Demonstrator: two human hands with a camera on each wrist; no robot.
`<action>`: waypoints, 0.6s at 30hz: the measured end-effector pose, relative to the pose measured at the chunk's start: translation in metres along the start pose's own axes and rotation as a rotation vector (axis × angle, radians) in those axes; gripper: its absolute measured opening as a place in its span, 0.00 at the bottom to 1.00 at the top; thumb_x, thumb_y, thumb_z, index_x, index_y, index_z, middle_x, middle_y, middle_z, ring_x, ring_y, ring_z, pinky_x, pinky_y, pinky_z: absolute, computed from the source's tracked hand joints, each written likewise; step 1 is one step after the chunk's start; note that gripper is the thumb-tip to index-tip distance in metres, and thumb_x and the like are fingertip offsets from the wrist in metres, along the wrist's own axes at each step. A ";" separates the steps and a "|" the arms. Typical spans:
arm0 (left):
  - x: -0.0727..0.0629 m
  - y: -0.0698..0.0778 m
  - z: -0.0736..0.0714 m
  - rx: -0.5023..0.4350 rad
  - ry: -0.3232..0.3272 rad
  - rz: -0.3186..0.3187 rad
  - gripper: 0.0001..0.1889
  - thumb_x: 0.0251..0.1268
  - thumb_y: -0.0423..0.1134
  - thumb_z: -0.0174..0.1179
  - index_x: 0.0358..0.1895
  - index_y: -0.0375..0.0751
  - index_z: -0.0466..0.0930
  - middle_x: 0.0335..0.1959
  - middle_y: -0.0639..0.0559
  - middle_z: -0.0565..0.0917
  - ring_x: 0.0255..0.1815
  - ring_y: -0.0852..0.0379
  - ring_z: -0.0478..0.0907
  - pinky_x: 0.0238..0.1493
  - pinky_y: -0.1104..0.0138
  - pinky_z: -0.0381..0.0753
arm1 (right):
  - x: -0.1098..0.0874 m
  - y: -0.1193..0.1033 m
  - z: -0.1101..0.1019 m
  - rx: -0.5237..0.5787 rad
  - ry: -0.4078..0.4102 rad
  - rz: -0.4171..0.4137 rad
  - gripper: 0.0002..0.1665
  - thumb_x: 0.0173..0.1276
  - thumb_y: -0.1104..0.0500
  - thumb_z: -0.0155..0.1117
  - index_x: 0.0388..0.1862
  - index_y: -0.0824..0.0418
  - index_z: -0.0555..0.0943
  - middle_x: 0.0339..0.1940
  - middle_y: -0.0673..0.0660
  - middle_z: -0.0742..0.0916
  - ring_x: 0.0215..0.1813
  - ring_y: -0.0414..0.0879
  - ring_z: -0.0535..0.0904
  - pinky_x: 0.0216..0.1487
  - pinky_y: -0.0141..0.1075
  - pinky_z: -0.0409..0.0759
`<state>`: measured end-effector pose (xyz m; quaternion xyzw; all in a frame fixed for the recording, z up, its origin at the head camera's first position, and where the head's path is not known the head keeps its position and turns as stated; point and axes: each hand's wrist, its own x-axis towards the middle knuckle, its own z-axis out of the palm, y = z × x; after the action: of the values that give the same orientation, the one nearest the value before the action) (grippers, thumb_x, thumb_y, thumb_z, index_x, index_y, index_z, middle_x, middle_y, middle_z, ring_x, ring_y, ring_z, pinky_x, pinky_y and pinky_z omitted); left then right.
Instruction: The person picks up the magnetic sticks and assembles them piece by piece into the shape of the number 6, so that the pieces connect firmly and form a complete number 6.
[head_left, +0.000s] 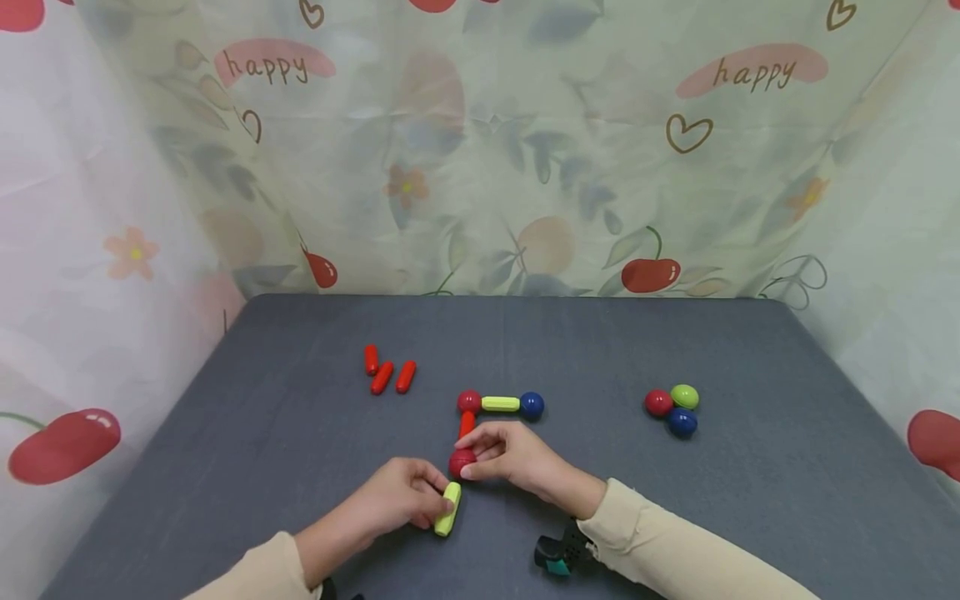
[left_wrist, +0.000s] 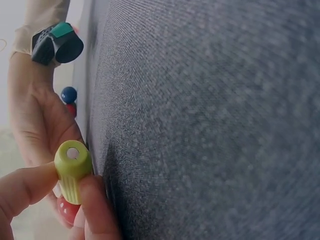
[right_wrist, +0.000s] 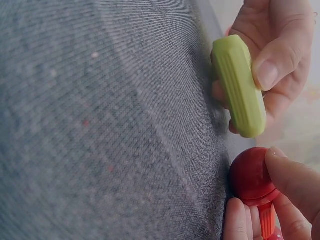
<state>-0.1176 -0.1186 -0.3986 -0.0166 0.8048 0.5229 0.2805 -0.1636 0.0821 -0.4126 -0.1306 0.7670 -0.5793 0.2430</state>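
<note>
Between thumb and fingers my left hand pinches a yellow-green ribbed rod, one end pointing at a red ball. In the right wrist view a small gap separates rod and ball. That ball is gripped by my right hand, thumb on one side and fingers on the other. A red rod runs from it to a second red ball. From there another yellow-green rod leads to a blue ball, making a corner shape on the table.
Several short red rods lie at the back left of the dark table. To the right sit a loose red ball, a green ball and a blue ball. A black wrist camera is by the right sleeve.
</note>
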 end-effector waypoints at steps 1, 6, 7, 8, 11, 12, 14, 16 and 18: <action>0.000 0.000 0.000 0.003 0.001 0.002 0.12 0.53 0.34 0.69 0.39 0.33 0.81 0.24 0.52 0.84 0.23 0.61 0.78 0.29 0.66 0.81 | 0.000 0.000 0.000 0.000 0.001 0.000 0.18 0.57 0.65 0.73 0.48 0.64 0.84 0.33 0.52 0.84 0.33 0.42 0.78 0.36 0.30 0.78; 0.001 0.000 0.002 0.002 0.002 0.009 0.12 0.53 0.34 0.69 0.39 0.33 0.81 0.23 0.52 0.83 0.22 0.60 0.78 0.29 0.65 0.82 | -0.001 -0.001 0.000 0.004 0.002 0.003 0.18 0.58 0.65 0.73 0.48 0.64 0.84 0.34 0.52 0.85 0.33 0.41 0.78 0.37 0.29 0.78; 0.001 0.000 0.003 0.001 0.003 0.011 0.12 0.53 0.34 0.69 0.39 0.33 0.81 0.23 0.52 0.83 0.22 0.60 0.78 0.29 0.65 0.82 | -0.001 -0.002 0.000 0.005 0.000 0.002 0.18 0.58 0.65 0.73 0.48 0.64 0.84 0.34 0.53 0.85 0.33 0.41 0.78 0.37 0.29 0.78; 0.001 0.000 0.003 0.001 0.003 0.012 0.12 0.53 0.34 0.69 0.38 0.32 0.81 0.23 0.52 0.83 0.22 0.60 0.78 0.29 0.65 0.82 | -0.001 -0.002 0.000 0.007 -0.003 0.001 0.18 0.58 0.65 0.72 0.49 0.64 0.83 0.34 0.53 0.85 0.33 0.41 0.78 0.37 0.29 0.78; 0.002 0.001 0.004 0.003 0.006 0.013 0.12 0.53 0.34 0.69 0.38 0.32 0.81 0.23 0.52 0.83 0.21 0.61 0.78 0.28 0.65 0.83 | -0.001 -0.002 0.000 0.016 -0.007 -0.008 0.19 0.58 0.66 0.72 0.49 0.66 0.83 0.35 0.55 0.85 0.33 0.40 0.78 0.37 0.29 0.78; 0.003 0.001 0.005 0.005 0.008 0.012 0.12 0.53 0.34 0.69 0.38 0.32 0.81 0.23 0.52 0.83 0.21 0.61 0.78 0.28 0.65 0.83 | -0.001 -0.002 0.000 0.018 -0.009 -0.012 0.19 0.58 0.66 0.72 0.49 0.66 0.83 0.36 0.55 0.85 0.33 0.40 0.78 0.37 0.29 0.78; 0.003 0.002 0.005 0.005 0.009 0.007 0.12 0.53 0.35 0.70 0.38 0.32 0.81 0.23 0.52 0.83 0.21 0.61 0.78 0.28 0.66 0.83 | -0.002 -0.002 0.000 0.023 -0.010 -0.017 0.19 0.58 0.66 0.72 0.50 0.66 0.83 0.36 0.57 0.86 0.32 0.40 0.78 0.36 0.29 0.78; 0.004 0.003 0.006 0.001 0.010 0.011 0.12 0.53 0.34 0.70 0.38 0.31 0.81 0.23 0.52 0.83 0.21 0.61 0.78 0.28 0.66 0.83 | -0.002 -0.002 0.000 0.026 -0.009 -0.018 0.19 0.58 0.66 0.72 0.50 0.66 0.83 0.36 0.57 0.86 0.32 0.40 0.78 0.36 0.29 0.78; 0.004 0.004 0.007 -0.003 0.011 0.012 0.12 0.53 0.34 0.70 0.38 0.31 0.81 0.23 0.52 0.83 0.21 0.61 0.78 0.29 0.66 0.83 | -0.002 -0.002 0.000 0.026 -0.008 -0.015 0.19 0.58 0.66 0.72 0.50 0.66 0.83 0.37 0.58 0.86 0.33 0.40 0.78 0.36 0.29 0.78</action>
<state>-0.1190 -0.1100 -0.3994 -0.0148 0.8055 0.5258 0.2730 -0.1623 0.0824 -0.4101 -0.1355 0.7575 -0.5903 0.2436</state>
